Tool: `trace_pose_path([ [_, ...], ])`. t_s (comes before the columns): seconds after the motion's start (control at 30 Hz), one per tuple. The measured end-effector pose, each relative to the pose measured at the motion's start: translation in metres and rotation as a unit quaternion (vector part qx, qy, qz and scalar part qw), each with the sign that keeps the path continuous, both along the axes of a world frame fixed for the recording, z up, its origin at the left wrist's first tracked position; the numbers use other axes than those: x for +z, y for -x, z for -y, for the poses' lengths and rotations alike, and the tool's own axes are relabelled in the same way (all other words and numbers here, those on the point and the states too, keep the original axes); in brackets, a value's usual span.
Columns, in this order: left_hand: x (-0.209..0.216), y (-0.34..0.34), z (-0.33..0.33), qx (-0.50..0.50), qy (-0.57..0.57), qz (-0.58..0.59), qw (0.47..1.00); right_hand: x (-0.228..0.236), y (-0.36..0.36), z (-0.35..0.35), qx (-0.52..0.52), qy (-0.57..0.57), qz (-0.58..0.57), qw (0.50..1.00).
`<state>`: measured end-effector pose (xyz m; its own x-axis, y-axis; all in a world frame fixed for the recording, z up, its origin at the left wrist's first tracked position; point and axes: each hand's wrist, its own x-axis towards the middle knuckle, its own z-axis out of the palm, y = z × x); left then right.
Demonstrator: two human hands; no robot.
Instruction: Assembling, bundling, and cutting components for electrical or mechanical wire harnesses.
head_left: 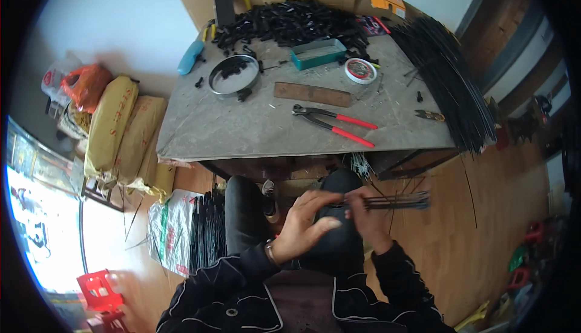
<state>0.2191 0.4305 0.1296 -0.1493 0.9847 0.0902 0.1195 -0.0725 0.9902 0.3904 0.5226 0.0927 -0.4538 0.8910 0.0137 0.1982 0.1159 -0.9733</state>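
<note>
Over my lap, my right hand (367,219) is closed round a bundle of thin dark rods (404,201). The rods stick out to the right of the fist, and their far ends are smeared by motion. Just left of it is my left hand (307,227), its fingers stretched out and the thumb apart. Its fingertips come close to the left end of the bundle; whether they touch it I cannot tell. On the table beyond the hands lie pincers (339,123) with red handles.
The grey table (230,132) carries a heap of black parts (296,21), a round metal dish (233,76), a green tray (318,54), a round tin (361,71) and a rusty bar (311,94). Long black rods (448,79) overhang its right edge. More rods (207,230) lie left of my legs.
</note>
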Motion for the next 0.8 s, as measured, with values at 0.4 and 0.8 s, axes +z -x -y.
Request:
trace_pose_path([
  [0.4, 0.026, 0.047, -0.001, 0.151, -0.092, -0.066, 0.982, -0.017, 0.097, 0.029, 0.102, -0.045, 0.006, 0.994],
  [0.8, -0.004, 0.084, 0.0, -0.013, -0.022, 0.143, 0.989, 0.024, 0.099, 0.011, 0.183, 0.135, -0.149, 0.962],
])
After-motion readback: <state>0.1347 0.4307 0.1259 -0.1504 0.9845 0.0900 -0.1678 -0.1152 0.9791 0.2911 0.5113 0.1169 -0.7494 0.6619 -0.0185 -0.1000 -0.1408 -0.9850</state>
